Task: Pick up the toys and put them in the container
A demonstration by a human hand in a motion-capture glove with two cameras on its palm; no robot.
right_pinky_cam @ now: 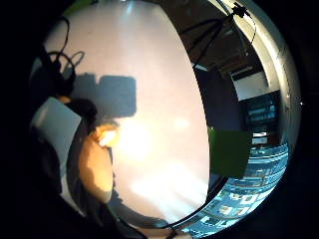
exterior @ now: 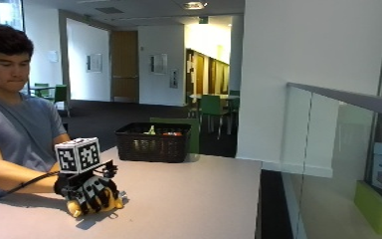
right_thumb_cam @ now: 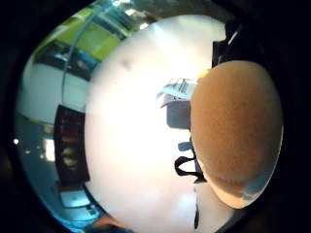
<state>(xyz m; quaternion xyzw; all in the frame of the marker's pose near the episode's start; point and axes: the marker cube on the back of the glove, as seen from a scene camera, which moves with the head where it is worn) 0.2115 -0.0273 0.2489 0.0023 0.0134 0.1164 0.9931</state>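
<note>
My gloved right hand lies on top of a yellow-orange toy near the left front of the grey table, and its fingers curl down round the toy. The toy's rounded orange body fills much of the thumb side palm view. It also shows beside the palm in the little finger side view as an orange shape. A dark woven basket stands at the table's far edge, well beyond the hand. Small coloured toys lie inside it.
The tabletop stretches bare between the hand and the basket. Its right edge drops off beside a glass railing. A green chair stands behind the basket. My bare left arm rests at the table's left side.
</note>
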